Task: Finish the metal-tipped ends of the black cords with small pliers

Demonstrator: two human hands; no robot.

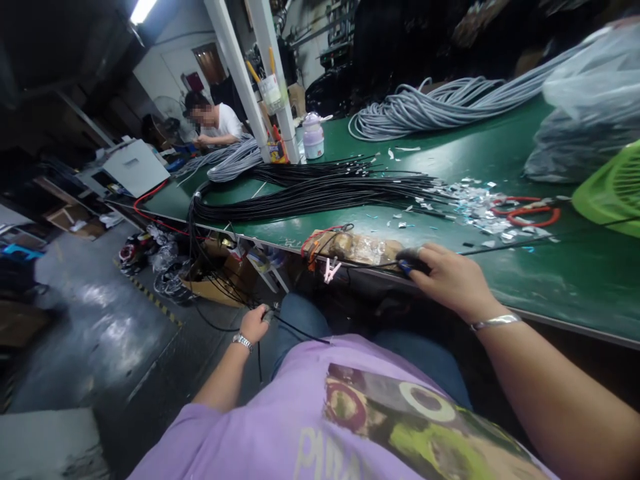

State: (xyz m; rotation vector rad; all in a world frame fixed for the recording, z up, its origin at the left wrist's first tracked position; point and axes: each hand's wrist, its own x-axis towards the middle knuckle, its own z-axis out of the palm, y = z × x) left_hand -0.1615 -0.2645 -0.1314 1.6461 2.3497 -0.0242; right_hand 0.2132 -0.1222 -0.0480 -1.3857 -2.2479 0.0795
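Observation:
My left hand [255, 323] is low on the left, beside my knee, closed around a black cable [303, 332]. One stretch of that cable runs right to my shirt, and more black cable hangs below the hand. At the bench edge my right hand [447, 277] pinches another thin black cable [505, 245], which trails right across the green top. Dark covers sit on its thumb and a fingertip. Just left of it lies a taped block [363, 248] with red and black wires. A pink clip [331, 270] hangs at the edge there.
A long bundle of black cables [300, 199] lies along the green bench [575, 280]. Silver scraps [475, 200], orange-handled scissors [533, 215], a green basket [613, 190] and grey cable coils [425, 110] are beyond. A co-worker [220, 123] sits at the far end.

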